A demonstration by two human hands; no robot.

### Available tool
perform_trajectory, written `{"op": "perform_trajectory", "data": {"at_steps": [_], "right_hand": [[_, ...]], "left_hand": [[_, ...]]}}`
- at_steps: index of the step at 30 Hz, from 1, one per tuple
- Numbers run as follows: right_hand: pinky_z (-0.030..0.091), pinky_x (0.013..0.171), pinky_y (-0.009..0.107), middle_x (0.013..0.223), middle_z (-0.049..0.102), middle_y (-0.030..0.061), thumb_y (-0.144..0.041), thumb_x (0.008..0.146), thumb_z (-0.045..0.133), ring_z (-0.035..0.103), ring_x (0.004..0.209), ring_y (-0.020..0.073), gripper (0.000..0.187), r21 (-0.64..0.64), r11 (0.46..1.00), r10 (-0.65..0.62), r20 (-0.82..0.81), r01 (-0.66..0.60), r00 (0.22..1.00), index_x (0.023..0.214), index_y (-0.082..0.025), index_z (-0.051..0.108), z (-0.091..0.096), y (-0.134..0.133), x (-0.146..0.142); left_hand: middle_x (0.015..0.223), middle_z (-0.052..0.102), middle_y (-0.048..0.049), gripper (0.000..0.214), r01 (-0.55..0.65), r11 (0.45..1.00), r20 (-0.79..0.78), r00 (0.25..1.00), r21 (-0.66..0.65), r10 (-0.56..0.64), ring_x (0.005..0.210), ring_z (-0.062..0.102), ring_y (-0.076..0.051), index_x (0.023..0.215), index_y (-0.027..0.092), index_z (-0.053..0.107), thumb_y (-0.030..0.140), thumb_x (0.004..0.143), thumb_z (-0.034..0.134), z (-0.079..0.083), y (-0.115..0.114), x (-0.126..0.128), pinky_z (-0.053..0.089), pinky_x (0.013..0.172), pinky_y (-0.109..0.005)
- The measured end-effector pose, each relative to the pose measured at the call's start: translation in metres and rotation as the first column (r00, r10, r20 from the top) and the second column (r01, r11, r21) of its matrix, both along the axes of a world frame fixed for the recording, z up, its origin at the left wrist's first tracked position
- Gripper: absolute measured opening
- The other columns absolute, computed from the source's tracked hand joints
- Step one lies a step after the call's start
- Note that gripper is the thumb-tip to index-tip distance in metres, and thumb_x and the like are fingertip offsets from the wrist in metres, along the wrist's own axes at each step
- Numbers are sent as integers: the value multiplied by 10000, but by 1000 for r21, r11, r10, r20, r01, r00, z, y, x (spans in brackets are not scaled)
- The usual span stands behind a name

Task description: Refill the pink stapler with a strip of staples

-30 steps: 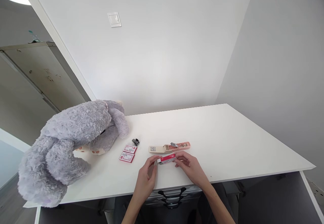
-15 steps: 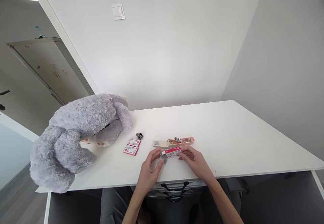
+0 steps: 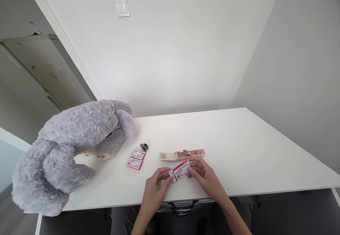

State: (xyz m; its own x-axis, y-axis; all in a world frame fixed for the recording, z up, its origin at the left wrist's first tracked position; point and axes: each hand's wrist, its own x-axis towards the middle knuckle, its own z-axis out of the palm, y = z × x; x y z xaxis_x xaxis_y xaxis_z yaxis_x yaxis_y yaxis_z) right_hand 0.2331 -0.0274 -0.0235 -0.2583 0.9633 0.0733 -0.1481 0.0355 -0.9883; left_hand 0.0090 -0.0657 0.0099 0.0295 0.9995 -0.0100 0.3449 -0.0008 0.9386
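Note:
A small red-and-white staple box (image 3: 180, 170) is held between my two hands above the table's near part, tilted with its right end higher. My left hand (image 3: 156, 187) has thumb and fingers closed on the box's left end. On the right end, my right hand (image 3: 203, 176) grips with its thumb in front and fingers behind. Just beyond the box lies an opened stapler (image 3: 170, 156), with a cream part to the left and a pink part to the right. A metal piece rests across its pink part.
Two more staple boxes (image 3: 136, 159) lie left of my hands, with a black staple remover (image 3: 144, 147) behind them. A large grey plush toy (image 3: 79, 129) covers the table's left end. The white table (image 3: 252, 157) meets a wall at the back.
The box has turned so its broad labelled face shows and it slants more. My left fingers have moved onto its left end, where a grey staple strip showed before. The view has shifted slightly.

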Motion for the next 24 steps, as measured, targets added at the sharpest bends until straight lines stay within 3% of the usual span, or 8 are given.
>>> {"op": "perform_trajectory", "data": {"at_steps": [13,20,24], "right_hand": [[605,883,402,1157,764,97,-514,1013,560,723,963,242,386,-42,999,32,134,-27,990,1277,-246,646,12,-2,-2],[588,946,390,1185,778,87,-488,1024,560,737,1041,253,375,-17,993,118,235,-118,965,1293,-261,685,21,-4,-1],[581,971,397,1198,779,95,-493,1021,561,738,1065,267,399,20,990,130,279,-141,951,1323,-266,688,23,-5,0]], "left_hand": [[877,773,-25,287,-18,997,-43,999,-73,15,918,726,-226,1090,248,689,457,893,697,5,4,0,517,917,-329],[834,757,-21,368,18,996,-46,999,-92,-22,889,717,-230,1093,245,720,472,812,789,7,3,-4,519,873,-301],[885,777,-28,339,61,995,-84,994,-85,-68,898,724,-219,1161,266,713,490,909,676,12,-1,-4,530,865,-289]]}}
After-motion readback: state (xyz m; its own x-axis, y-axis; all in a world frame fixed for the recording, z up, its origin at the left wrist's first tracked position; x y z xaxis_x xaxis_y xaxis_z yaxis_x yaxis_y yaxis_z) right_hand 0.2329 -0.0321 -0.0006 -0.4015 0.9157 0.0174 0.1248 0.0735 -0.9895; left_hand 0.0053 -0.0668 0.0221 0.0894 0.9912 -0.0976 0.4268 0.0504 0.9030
